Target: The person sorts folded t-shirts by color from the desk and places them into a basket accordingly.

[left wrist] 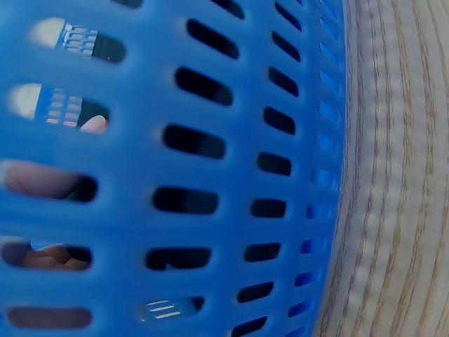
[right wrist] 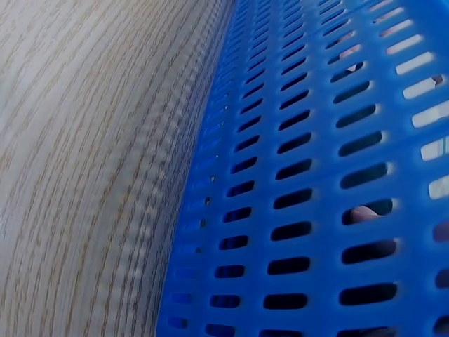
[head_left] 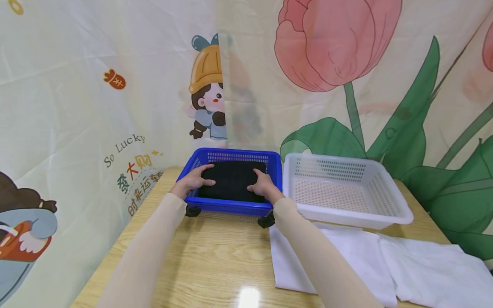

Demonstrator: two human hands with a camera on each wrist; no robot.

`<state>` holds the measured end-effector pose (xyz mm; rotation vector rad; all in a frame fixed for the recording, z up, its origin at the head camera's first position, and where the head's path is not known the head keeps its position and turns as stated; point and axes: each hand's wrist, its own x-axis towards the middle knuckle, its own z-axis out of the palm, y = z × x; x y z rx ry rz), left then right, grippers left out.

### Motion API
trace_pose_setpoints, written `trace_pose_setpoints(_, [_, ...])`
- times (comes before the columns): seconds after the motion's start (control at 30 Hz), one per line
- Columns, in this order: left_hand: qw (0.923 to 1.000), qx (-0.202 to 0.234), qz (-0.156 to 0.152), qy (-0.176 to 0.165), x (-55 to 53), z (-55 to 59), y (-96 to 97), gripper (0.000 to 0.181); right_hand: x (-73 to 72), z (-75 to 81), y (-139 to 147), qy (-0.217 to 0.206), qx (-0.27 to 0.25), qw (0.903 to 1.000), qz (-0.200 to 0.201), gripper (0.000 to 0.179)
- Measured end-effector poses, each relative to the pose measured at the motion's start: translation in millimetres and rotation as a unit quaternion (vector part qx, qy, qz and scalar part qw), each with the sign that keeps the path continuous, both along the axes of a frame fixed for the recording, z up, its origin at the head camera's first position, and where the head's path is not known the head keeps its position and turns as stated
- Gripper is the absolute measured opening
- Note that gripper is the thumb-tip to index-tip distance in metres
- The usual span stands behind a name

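Note:
A folded black cloth (head_left: 231, 179) lies flat inside the blue perforated basket (head_left: 227, 207). My left hand (head_left: 192, 179) reaches over the basket's left side, thumb and forefinger spread on the cloth's left part. On the cloth's right part, my right hand (head_left: 263, 184) rests with thumb and forefinger apart. The remaining fingers are mostly hidden in the head view. Through the slots of the basket wall (left wrist: 238, 175) in the left wrist view, bits of fingers show beside dark fabric. A fingertip (right wrist: 365, 213) appears behind the slotted wall in the right wrist view.
A white perforated basket (head_left: 346, 218) stands right of the blue one. White folded cloths (head_left: 346, 256) (head_left: 431, 269) lie in front of it on the wooden table (head_left: 215, 256). A printed curtain (head_left: 154, 64) hangs behind and at the sides.

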<state>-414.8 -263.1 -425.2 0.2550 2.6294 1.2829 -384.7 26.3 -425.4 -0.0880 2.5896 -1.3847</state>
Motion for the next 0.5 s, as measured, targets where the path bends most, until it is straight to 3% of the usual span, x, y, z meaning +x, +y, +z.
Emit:
trace_pose_setpoints(0.2, [0.9998, -0.017, -0.009, -0.008, -1.4, 0.0, 1.0, 0.075, 0.0, 0.1, 1.0, -0.01, 0.02, 0.9997, 0.002, 0.082])
trace_pose_setpoints(0.5, [0.9994, -0.011, 0.009, -0.031, -1.6, 0.1, 0.1, 0.072, -0.8, 2.0, 1.3, -0.026, 0.031, 0.999, 0.016, 0.083])
